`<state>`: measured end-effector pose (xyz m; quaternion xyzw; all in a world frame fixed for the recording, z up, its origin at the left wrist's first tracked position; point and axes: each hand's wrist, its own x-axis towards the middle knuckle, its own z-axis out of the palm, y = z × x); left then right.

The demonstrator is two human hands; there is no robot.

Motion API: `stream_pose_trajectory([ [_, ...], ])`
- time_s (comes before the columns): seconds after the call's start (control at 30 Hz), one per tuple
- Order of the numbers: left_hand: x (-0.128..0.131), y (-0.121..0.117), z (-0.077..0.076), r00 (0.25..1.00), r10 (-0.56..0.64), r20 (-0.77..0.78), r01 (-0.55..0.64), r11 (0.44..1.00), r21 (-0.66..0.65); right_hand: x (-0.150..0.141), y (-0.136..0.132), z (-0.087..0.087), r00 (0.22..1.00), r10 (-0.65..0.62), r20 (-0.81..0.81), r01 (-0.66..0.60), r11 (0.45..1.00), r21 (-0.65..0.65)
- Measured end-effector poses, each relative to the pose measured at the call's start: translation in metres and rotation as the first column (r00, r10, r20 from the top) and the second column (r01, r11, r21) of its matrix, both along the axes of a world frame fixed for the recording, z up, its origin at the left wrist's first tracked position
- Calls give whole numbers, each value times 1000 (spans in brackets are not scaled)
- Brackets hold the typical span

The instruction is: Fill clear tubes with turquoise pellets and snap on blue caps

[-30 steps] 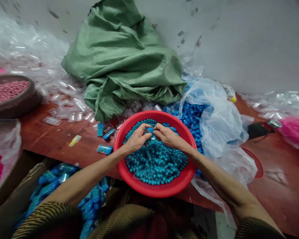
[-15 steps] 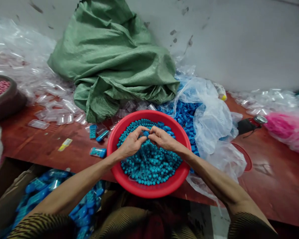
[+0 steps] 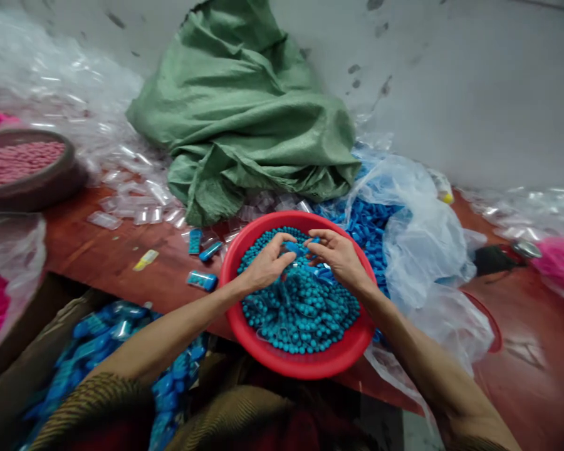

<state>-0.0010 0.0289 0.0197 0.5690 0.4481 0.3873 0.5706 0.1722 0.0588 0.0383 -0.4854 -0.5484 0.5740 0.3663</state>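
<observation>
Over the red basin [image 3: 305, 368], left hand [image 3: 269, 264] pinches a blue piece [image 3: 292, 248]; right hand [image 3: 342, 258] pinches a smaller blue piece [image 3: 314, 240]. Possible fault: a loose fingertip hold drops either among the turquoise beads [image 3: 305, 316]. Versus half a second ago: hands now apart, fingertips then meeting.

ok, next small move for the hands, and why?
Probably ease the right hand in toward the left hand: each appears to pinch a blue piece, and a gap separates them, above the beads in the red basin.
</observation>
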Motion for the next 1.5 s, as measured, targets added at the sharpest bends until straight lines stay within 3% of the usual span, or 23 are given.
stream_pose_trajectory([
  [0.1,8,-3,4,999,23,-47,-19,996,86,-2,-7,-2,977,-79,196,26,966,259],
  [0.2,14,-6,4,993,81,-85,-63,978,198,-1,-13,-1,888,-65,454,-166,877,450],
  [0.33,11,-8,1,996,91,-27,-84,979,187,-3,-19,-6,724,-15,689,-469,723,508],
  [0.43,4,-7,-3,997,49,56,-58,983,174,-13,-25,-12,620,-54,783,-571,653,497],
  [0.6,-2,-6,-10,992,33,123,-54,983,175,-36,-30,-13,485,-179,856,-565,683,463],
  [0.77,1,-7,-14,985,161,59,-167,977,131,-50,-30,-6,282,-132,950,-624,727,286],
  [0.87,0,-6,-16,983,182,33,-185,974,130,-52,-30,-5,307,-102,946,-588,762,273],
  [1.03,-8,-7,-11,978,101,183,-103,995,-1,-39,-23,-4,593,132,795,-571,764,299],
  [1.13,-10,-10,-3,959,101,267,-87,994,-64,-30,-19,-4,686,218,694,-558,769,311],
  [1.3,-6,-13,3,919,134,371,-91,987,-132,-26,-23,-7,671,139,729,-547,756,360],
  [1.5,-2,1,6,940,163,300,-185,982,48,-32,-18,8,611,-86,787,-561,654,507],
])
